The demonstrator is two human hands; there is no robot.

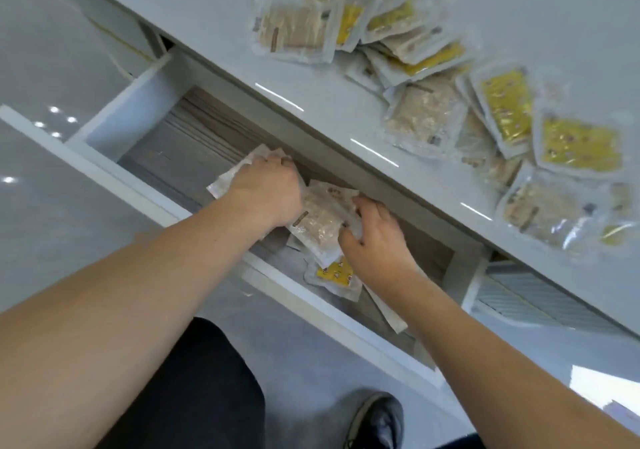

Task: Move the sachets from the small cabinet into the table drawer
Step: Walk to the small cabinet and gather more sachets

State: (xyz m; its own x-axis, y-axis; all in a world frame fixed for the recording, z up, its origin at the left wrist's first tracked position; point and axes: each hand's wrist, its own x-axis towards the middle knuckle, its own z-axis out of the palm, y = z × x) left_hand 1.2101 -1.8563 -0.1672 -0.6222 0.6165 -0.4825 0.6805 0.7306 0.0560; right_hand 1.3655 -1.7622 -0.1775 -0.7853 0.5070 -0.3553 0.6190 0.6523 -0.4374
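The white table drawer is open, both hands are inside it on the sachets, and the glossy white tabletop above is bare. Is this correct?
Not quite. The head view shows the glossy white tabletop covered with many clear sachets of beige and yellow contents. The rest holds: the white table drawer is open, with the left hand and right hand on sachets inside.

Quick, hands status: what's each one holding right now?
Left hand: gripping sachets inside the drawer.
Right hand: fingers curled on the beige sachet.

Glossy grey floor [52, 67] with light reflections. Dark trouser leg [194, 389] bottom centre. 1 black shoe [377, 421] beside it. Slatted white panel [530, 296] under tabletop.
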